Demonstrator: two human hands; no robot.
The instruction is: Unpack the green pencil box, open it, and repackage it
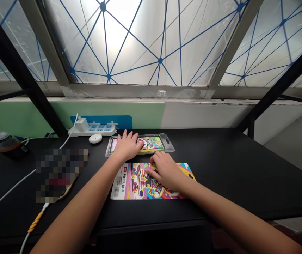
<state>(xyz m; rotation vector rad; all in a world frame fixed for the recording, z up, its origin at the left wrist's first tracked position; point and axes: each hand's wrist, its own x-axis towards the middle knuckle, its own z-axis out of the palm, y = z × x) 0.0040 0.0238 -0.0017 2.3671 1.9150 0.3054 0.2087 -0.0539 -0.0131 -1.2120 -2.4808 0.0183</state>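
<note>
While the printed card [140,181] lies flat on the bench [246,169], free of the clear plastic package [169,144], the brightly coloured case [154,144] sits inside that package, at between eleven and twelve o'clock from the card. So the separating of card from plastic looks done, whereas lifting the case out does not; whether the package is already open on top cannot be told.

The left hand [127,145] rests palm down over the package's nine o'clock half, fingers spread and gripping nothing that shows. The right hand [166,170] lies on the card, thumb apart from the loosely bent fingers, whose tips reach toward the package's near edge; contact there is unclear. The two hands are near each other but do not touch.

From the package, a round white object [95,138] sits at nine o'clock and a power strip [95,130] between nine and ten. The card's "PENCIL BOX" lettering faces up at its nine o'clock end.
</note>
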